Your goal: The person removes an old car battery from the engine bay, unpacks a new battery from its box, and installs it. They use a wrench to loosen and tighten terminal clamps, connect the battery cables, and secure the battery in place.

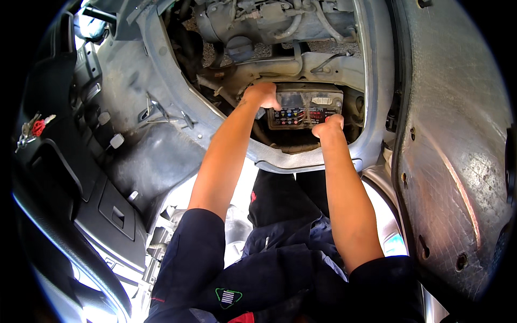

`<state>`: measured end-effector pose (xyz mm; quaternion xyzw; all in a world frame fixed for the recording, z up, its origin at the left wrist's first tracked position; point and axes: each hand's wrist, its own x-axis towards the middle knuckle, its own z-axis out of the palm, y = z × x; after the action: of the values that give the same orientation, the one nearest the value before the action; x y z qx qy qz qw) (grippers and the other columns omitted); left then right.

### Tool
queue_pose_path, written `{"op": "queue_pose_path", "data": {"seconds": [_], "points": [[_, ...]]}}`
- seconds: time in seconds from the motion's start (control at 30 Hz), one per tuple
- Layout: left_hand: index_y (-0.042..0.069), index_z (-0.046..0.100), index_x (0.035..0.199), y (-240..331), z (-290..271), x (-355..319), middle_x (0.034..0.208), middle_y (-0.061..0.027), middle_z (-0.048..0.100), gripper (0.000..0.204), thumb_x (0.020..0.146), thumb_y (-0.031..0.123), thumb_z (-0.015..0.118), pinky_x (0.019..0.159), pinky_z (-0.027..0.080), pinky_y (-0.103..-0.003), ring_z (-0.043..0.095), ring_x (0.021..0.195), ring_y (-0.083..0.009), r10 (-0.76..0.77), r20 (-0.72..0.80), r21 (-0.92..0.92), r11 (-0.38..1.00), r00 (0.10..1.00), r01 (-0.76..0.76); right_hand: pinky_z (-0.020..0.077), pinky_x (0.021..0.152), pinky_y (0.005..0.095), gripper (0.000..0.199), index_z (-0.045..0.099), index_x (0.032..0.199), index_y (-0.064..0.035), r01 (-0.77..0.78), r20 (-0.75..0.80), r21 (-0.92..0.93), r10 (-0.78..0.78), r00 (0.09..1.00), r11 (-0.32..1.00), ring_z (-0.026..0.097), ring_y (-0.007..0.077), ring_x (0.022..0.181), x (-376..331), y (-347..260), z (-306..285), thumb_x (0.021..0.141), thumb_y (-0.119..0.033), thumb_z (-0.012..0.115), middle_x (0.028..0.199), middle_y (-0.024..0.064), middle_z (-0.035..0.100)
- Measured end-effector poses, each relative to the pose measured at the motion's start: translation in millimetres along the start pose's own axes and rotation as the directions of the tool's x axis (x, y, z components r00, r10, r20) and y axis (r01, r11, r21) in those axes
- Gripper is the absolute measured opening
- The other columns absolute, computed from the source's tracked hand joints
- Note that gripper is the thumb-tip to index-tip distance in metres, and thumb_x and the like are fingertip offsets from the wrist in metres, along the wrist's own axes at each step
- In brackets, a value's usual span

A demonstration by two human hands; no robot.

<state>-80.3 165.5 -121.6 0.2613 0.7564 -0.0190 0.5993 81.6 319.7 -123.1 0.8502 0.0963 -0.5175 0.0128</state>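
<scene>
A dusty dark car battery (293, 100) with a label of colored symbols sits low in the engine opening in front of me. My left hand (263, 96) grips its left end, thumb over the top edge and the other fingers hidden down the side. At the near right corner, my right hand (329, 126) is closed on the case, with its fingers partly out of sight. Beneath the battery's near side the opening is dark, so I cannot tell whether the battery is lifted off its support.
The opening's metal rim (293, 161) surrounds the battery. Beyond lie a frame beam (344, 70) and the engine (242, 21) with hoses. A raised metal panel (458, 134) stands at right. A door (107, 215) and keys (37, 128) are at left.
</scene>
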Motion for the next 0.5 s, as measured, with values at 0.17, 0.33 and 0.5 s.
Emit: {"op": "queue_pose_path", "data": {"seconds": [0.17, 0.33, 0.5], "points": [[0.005, 0.066, 0.117, -9, 10, 10, 0.120, -0.0116, 0.066, 0.068, 0.067, 0.049, 0.080, 0.092, 0.051, -0.042, 0.062, 0.112, -0.0303, 0.034, -0.023, -0.022, 0.999, 0.999, -0.034, 0.0430, 0.091, 0.0398, 0.013, 0.063, 0.085, -0.0112, -0.034, 0.053, 0.067, 0.031, 0.998, 0.997, 0.059, 0.0212, 0.085, -34, -3, 0, 0.084, -0.016, 0.051, 0.090, 0.0023, 0.062], [0.003, 0.068, 0.117, -8, 6, 4, 0.120, -0.0146, 0.067, 0.074, 0.067, 0.058, 0.079, 0.094, 0.050, -0.041, 0.062, 0.113, -0.0321, 0.070, -0.027, -0.015, 0.997, 0.997, -0.071, 0.0442, 0.089, 0.0369, 0.019, 0.058, 0.100, -0.0102, 0.010, 0.253, 0.111, -0.038, 0.967, 0.994, 0.060, 0.0188, 0.096, -52, 6, -13, 0.085, -0.021, 0.060, 0.102, 0.0014, 0.059], [-0.004, 0.068, 0.112, 3, -2, -4, 0.123, -0.0219, 0.063, 0.066, 0.086, 0.056, 0.062, 0.098, 0.047, -0.044, 0.059, 0.116, -0.0366, 0.054, -0.131, -0.040, 0.997, 0.990, -0.060, 0.0386, 0.101, 0.0382, 0.028, 0.052, 0.095, -0.0120, -0.108, 0.522, 0.378, -0.115, 0.845, 0.920, 0.058, 0.0207, 0.109, -45, 36, -8, 0.092, -0.039, 0.058, 0.104, -0.0001, 0.060]]}}
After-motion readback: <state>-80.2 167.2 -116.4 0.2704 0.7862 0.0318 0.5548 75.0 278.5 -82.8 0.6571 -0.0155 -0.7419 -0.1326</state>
